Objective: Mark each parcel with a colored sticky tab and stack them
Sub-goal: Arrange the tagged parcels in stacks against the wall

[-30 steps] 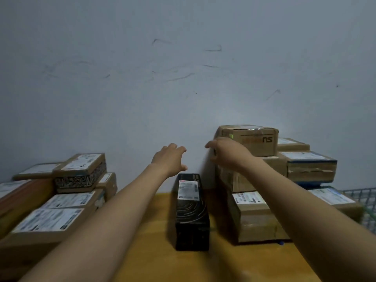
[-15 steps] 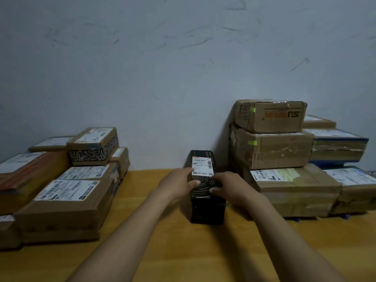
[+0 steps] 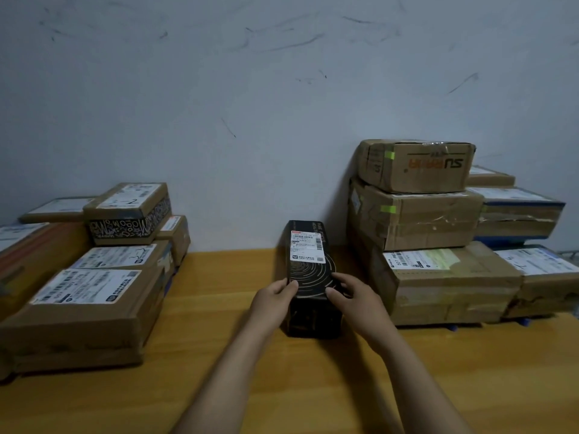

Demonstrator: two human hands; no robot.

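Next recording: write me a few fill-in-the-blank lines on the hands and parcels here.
1. The left hand and right hand grip the ____ parcel.
2. The top box beside it carries a ____ sticky tab.
3. That box crowns a stack ____ boxes high.
Missing words: black; green; three.

table (image 3: 219, 355): glossy wood | black box (image 3: 308, 277): glossy card, paper label | parcels (image 3: 416, 214): matt cardboard
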